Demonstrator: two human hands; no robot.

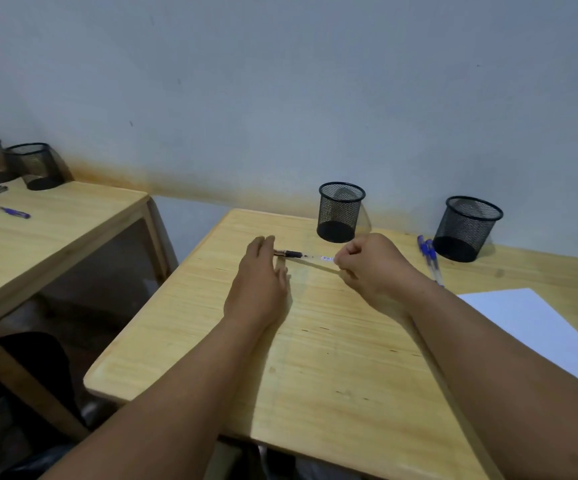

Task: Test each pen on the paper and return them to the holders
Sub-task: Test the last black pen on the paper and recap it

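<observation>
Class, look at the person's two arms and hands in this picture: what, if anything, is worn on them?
Nothing shows on either. Both forearms are bare right to the bottom edge of the picture, with no sleeves in view. The left hand and right hand wear no gloves, and no watch, bracelet or ring can be seen on the wrists or fingers.

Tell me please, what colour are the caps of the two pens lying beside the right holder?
Blue caps, clearest in the head view.

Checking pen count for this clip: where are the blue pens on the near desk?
In the head view, the blue pens lie on the desk at right, between the right hand and the right-hand holder, just beyond the paper.
</observation>
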